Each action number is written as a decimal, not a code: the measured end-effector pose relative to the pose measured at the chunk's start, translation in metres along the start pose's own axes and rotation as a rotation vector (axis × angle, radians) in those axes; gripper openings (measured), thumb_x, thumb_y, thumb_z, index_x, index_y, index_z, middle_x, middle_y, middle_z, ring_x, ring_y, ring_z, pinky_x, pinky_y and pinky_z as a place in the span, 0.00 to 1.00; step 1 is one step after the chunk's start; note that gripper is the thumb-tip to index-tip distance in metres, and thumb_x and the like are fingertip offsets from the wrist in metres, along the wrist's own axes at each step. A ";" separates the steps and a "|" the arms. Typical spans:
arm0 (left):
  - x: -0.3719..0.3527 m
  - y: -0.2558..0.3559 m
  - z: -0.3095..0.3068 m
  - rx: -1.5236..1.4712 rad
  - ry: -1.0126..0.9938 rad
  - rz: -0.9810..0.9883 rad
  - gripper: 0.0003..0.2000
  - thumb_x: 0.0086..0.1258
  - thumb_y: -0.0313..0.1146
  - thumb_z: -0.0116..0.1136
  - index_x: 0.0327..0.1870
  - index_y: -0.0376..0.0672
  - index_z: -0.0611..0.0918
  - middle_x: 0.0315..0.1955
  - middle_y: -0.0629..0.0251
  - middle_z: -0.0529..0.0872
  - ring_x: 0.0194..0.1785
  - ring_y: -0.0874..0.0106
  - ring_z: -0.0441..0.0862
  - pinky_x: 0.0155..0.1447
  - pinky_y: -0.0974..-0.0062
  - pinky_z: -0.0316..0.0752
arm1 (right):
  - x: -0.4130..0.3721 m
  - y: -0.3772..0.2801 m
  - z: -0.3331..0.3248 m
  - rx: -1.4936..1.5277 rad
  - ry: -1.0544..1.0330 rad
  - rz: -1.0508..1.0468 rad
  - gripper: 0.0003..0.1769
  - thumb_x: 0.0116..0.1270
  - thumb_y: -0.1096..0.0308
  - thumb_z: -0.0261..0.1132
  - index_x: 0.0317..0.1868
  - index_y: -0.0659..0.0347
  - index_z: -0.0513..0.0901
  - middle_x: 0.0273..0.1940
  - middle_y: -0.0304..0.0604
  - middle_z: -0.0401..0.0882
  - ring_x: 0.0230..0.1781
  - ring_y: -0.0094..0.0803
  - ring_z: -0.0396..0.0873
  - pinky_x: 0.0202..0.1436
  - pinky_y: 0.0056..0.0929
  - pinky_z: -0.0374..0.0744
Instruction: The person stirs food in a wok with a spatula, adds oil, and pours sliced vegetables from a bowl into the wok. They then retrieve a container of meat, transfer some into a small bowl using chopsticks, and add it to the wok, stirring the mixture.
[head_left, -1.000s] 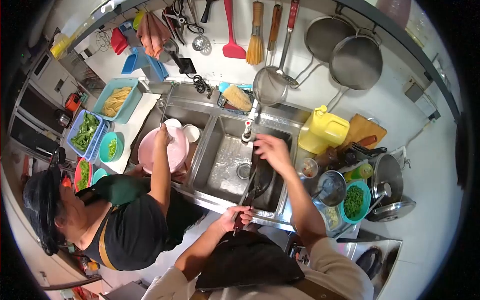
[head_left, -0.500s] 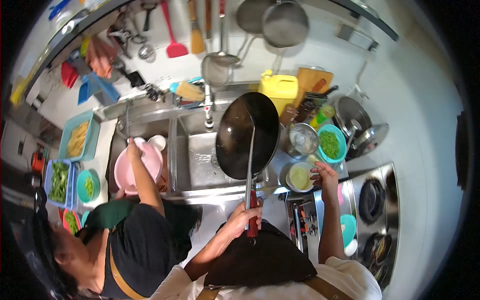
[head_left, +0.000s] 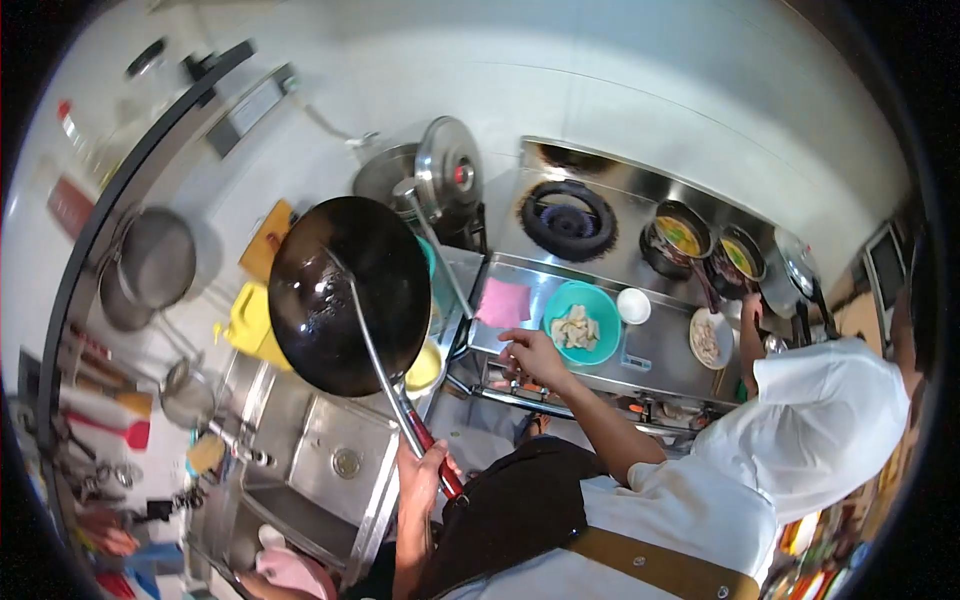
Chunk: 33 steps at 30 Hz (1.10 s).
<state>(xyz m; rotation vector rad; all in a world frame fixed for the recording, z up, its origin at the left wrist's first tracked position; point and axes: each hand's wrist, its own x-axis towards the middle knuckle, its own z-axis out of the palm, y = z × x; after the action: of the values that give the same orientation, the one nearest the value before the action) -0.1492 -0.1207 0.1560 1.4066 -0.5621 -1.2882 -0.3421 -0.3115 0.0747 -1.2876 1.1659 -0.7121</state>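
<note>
- Wide stainless-steel stove (head_left: 632,222): ahead and to the right, its round black burner bare.
- Stainless-steel sink (head_left: 325,432): at lower left, partly below the wok in view.
- Large round black metal wok (head_left: 325,320): held up over the sink's edge, tilted so its dark inside faces the camera.
- Long silver metal utensil (head_left: 368,345): its shaft crosses the wok's inside and runs down beside the wok's handle.
- Round teal bowl (head_left: 580,293): on the stove's front ledge, with pale chunks in it.
- Left hand (head_left: 424,472): closed round the wok's red handle, clasping the utensil's shaft along with it.
- Right hand (head_left: 532,356): half open, fingers apart and slightly bent, holding nothing; near the teal bowl, contact impossible to tell.
- Flat pink square cloth (head_left: 503,302): just beyond the right hand, left of the bowl.
</note>
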 end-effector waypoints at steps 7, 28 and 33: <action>0.132 0.009 0.118 0.159 -0.317 -0.097 0.03 0.63 0.25 0.52 0.33 0.36 0.73 0.19 0.64 0.75 0.20 0.72 0.76 0.25 0.73 0.77 | -0.003 0.039 -0.118 0.095 0.217 0.043 0.17 0.63 0.73 0.53 0.51 0.69 0.78 0.31 0.45 0.84 0.21 0.24 0.80 0.21 0.22 0.75; 0.385 -0.085 0.344 0.626 -0.491 -0.270 0.07 0.60 0.26 0.56 0.33 0.31 0.74 0.23 0.59 0.77 0.24 0.68 0.78 0.30 0.68 0.81 | -0.119 0.135 -0.210 0.298 0.707 0.257 0.16 0.69 0.69 0.53 0.53 0.68 0.77 0.34 0.45 0.82 0.24 0.25 0.80 0.24 0.20 0.77; 0.403 -0.079 0.336 0.543 -0.696 -0.401 0.14 0.61 0.30 0.61 0.43 0.37 0.70 0.26 0.62 0.78 0.24 0.70 0.79 0.25 0.68 0.79 | -0.100 0.116 -0.198 0.176 0.658 0.316 0.16 0.67 0.71 0.54 0.53 0.68 0.77 0.33 0.46 0.83 0.24 0.26 0.81 0.24 0.22 0.78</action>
<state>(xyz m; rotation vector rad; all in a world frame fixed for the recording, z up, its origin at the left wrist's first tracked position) -0.3572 -0.5799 -0.0085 1.5309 -1.2087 -2.0824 -0.5801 -0.2658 0.0107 -0.7027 1.7415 -1.0096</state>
